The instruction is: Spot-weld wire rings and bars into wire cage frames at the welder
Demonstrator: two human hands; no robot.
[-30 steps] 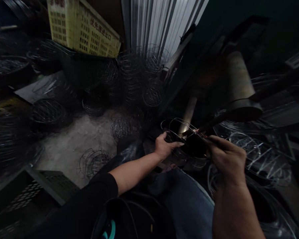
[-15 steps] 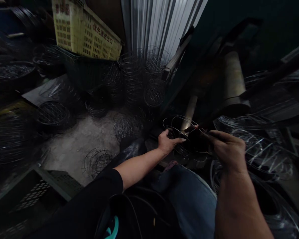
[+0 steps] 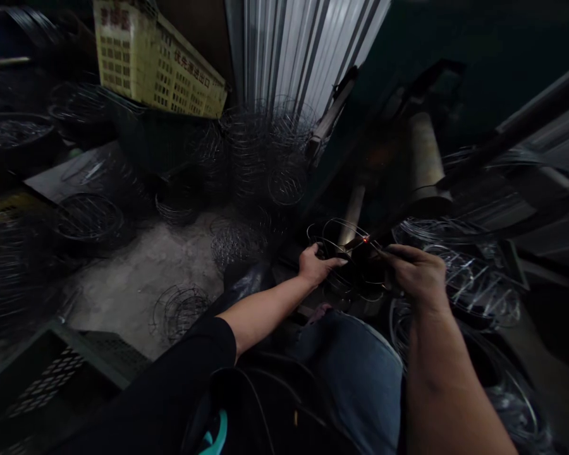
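My left hand (image 3: 317, 265) is closed on the near left side of a round wire frame (image 3: 344, 222), thumb pointing right. My right hand (image 3: 420, 272) pinches thin wire at the frame's right side; dark shadow hides exactly how its fingertips sit. Between the hands, a small spot on the wire glows red (image 3: 365, 239), where it meets the dark metal tip of a machine. A pale metal rod (image 3: 353, 212) slants down behind the frame, and a thicker metal cylinder (image 3: 425, 155) stands above and to the right.
Stacked wire rings (image 3: 478, 284) lie right of my right hand. Wire baskets (image 3: 237, 243) stand on the floor (image 3: 137, 272) at left. A yellow crate (image 3: 161, 63) sits on a dark bin farther back. A green crate (image 3: 76, 366) is at lower left.
A red glow now shows on the wire between my hands. Both hands keep their hold, and the whole view has shifted slightly.
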